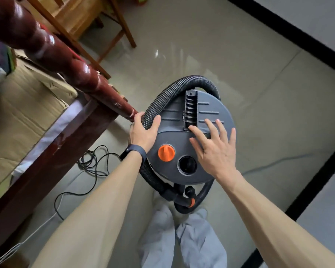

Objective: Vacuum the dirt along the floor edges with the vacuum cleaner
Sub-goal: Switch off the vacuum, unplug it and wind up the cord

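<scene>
Cord point(89, 167) is trailing across the floor point(249, 78) beside the bed frame point(46, 151); the left hand point(141, 133) is gripping the hose point(162, 97) at the floor-standing canister vacuum cleaner's point(172, 136) left rim, probably to uncoil it, while the right hand point(215, 149) is hovering, spread and empty, over its carry handle point(191, 111).

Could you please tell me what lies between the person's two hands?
In the head view, only the vacuum cleaner's grey lid separates the left hand, gripping the hose, from the right hand.
</scene>
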`<state>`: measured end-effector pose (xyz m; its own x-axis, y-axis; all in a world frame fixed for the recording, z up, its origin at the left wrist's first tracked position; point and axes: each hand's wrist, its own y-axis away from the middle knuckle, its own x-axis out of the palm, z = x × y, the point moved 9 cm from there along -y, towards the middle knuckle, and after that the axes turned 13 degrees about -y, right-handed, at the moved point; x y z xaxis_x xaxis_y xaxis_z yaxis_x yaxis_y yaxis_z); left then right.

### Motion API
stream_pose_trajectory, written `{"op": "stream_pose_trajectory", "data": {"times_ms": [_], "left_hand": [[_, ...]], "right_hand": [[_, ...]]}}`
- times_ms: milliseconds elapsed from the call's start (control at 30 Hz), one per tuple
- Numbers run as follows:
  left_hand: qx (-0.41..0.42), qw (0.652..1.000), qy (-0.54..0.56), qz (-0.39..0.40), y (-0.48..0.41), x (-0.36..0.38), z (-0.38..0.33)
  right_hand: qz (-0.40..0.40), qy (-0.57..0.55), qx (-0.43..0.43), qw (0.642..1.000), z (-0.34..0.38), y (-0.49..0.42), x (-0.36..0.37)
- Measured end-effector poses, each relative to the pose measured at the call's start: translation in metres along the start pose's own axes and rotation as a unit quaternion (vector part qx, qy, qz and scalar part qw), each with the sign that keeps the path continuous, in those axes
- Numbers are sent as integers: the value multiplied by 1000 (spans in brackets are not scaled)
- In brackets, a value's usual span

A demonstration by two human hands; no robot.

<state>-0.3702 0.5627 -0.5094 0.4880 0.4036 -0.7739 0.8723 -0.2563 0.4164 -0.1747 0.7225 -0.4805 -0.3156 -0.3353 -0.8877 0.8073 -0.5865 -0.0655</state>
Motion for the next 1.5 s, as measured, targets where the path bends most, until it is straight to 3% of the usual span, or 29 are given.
{"op": "stream_pose_trajectory", "data": {"times_ms": [100, 200, 367, 567, 667, 833, 1067, 1167, 1333, 1400, 1500], "left_hand": [[-9, 1000, -29, -2, -11, 6, -10], [-68, 997, 20, 21, -16, 18, 5], [-137, 984, 110, 40, -13, 46, 31], [-209, 955, 164, 129, -12, 73, 54], [-157, 975, 128, 86, -24, 53, 36], [47, 998, 30, 3, -42, 21, -25], [-8, 995, -24, 94, -51, 45, 20], [-43, 989, 2, 143, -35, 62, 38], [-113, 986, 33, 114, -23, 62, 21], [-96, 992, -21, 81, -18, 50, 8], [48, 995, -87, -2, -7, 26, -28]], "right_hand": [[-17, 0, -4, 1000, -9, -17, -9], [-8, -11, 22, 1000, -14, -32, -15], [8, -52, 241, 969, -7, -43, 4], [-25, -70, 228, 971, -13, -53, 12], [-27, -78, 241, 967, -14, -54, 12], [-15, -81, 246, 966, -10, -61, 10], [17, -89, 226, 970, -19, -58, 10], [56, -69, 217, 972, -26, -50, 13], [97, -41, 216, 971, -25, -45, 10], [80, -40, 232, 969, -13, -43, 8], [93, -55, 227, 968, 16, -20, 18]]}}
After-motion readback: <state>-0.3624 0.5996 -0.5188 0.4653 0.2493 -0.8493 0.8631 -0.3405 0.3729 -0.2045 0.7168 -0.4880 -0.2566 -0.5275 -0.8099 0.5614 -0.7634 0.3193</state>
